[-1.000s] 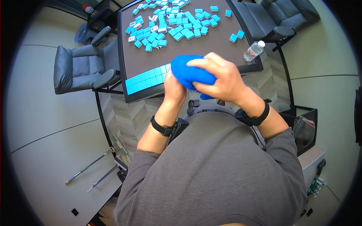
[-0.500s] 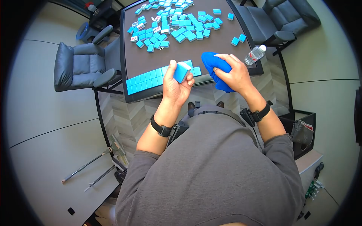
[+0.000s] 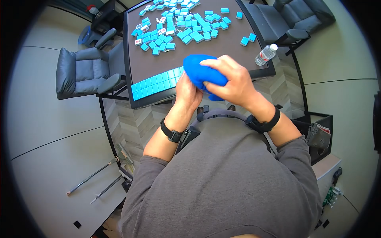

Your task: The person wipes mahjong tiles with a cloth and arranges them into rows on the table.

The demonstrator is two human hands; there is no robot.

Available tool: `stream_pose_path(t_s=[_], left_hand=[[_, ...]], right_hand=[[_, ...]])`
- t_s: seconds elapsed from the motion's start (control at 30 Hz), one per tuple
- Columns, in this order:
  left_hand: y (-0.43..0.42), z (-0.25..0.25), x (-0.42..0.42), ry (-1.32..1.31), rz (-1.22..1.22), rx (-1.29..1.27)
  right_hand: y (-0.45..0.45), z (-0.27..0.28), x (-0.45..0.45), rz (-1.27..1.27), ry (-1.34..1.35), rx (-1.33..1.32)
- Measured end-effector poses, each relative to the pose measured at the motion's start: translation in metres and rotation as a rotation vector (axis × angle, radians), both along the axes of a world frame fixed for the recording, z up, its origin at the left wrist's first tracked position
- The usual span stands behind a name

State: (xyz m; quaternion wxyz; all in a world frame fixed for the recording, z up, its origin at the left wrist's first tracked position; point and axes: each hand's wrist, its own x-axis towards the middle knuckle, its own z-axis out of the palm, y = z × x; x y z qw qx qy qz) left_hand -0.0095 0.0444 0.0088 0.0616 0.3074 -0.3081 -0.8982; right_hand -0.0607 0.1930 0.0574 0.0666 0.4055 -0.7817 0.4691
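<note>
My right hand [image 3: 234, 79] grips a blue cloth [image 3: 202, 73], which is bunched over the fingers of my left hand [image 3: 187, 93]. The cloth hides those fingertips and whatever lies between them. Behind my hands, neat rows of blue-backed tiles [image 3: 156, 84] run along the near left edge of the brown table [image 3: 198, 53]. Farther back, many loose tiles [image 3: 196, 28] are scattered, mostly blue side up, with a few showing white faces.
A water bottle [image 3: 266, 54] stands at the table's right corner. Grey armchairs are at the left [image 3: 89, 73] and upper right [image 3: 297, 20]. A dark open box [image 3: 321, 137] holding a bag is at my right.
Half a second ago the hands were apart, with a blue and white tile block showing in my left hand. The cloth has since moved left over that hand, covering its fingers.
</note>
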Motion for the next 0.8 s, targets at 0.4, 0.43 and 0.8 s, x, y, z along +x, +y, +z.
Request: stream_pose_path(t_s=[0.4,0.43,0.8], left_hand=[[-0.027,-0.005,0.012,0.263,-0.02,-0.012],[-0.025,-0.007,0.009,0.226,-0.023,0.035],[-0.026,-0.002,0.016,0.35,-0.148,0.191]], right_hand=[[0.021,-0.047,-0.019,-0.123,-0.063,0.154],[0.015,-0.035,-0.016,-0.102,-0.052,0.055],[0.038,-0.097,-0.059,-0.311,-0.188,0.279]])
